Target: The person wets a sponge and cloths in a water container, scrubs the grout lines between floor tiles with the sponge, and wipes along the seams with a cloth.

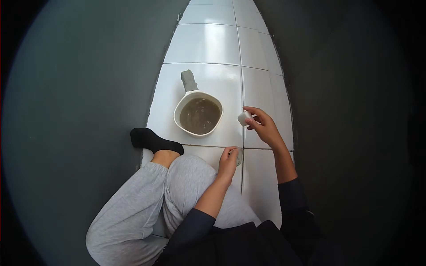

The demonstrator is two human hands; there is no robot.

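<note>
My right hand (pixel 264 127) pinches a small white block (pixel 244 118) between thumb and fingers, above the floor to the right of the dipper. Closer to my knee, my left hand (pixel 228 163) has its fingers curled closed around the edge of a small grey-green piece (pixel 239 157). Its kind does not show, and the fingers hide part of it. In front of me stands a white long-handled dipper (pixel 177 112), holding murky brown water (pixel 200 116). Grey cloth-like material (pixel 189 80) covers its handle, which points away from me. Neither hand touches the dipper.
I sit on glossy white floor tiles (pixel 208 44) that run as a strip between dark grey walls (pixel 88 66) on the left and right (pixel 341 88). My leg in grey trousers (pixel 128 208) is folded, with a black-socked foot (pixel 155 141) near the dipper's left side.
</note>
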